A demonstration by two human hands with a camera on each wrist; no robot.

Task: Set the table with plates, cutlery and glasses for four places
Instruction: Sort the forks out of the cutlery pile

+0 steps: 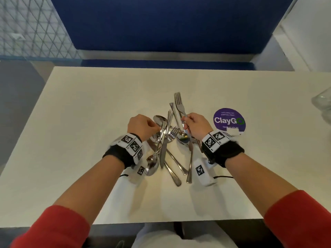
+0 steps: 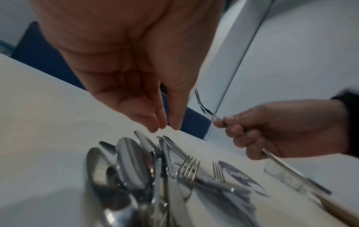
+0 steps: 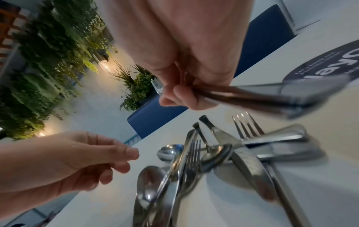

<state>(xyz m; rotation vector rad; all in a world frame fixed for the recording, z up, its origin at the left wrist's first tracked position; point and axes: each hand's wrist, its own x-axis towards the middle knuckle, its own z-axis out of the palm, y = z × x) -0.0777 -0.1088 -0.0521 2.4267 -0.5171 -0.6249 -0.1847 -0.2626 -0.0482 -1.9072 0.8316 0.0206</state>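
A pile of steel cutlery [image 1: 166, 140] lies in the middle of the white table [image 1: 89, 122], with spoons, forks and knives crossing each other. My right hand [image 1: 186, 122] grips a fork [image 1: 179, 102] by its handle, tines pointing away from me and lifted above the pile. The right wrist view shows the right hand's fingers [image 3: 178, 95] wrapped round the handle. My left hand [image 1: 157, 128] hovers just over the left of the pile beside a spoon bowl [image 1: 160, 119]. Its fingertips [image 2: 165, 127] point down, gathered together, holding nothing.
A round purple ClayGo sticker [image 1: 229, 119] sits on the table right of the pile. Clear glassware [image 1: 322, 102] shows at the right edge. A blue bench back [image 1: 161, 24] stands behind the far edge. Bare tabletop lies left of and beyond the pile.
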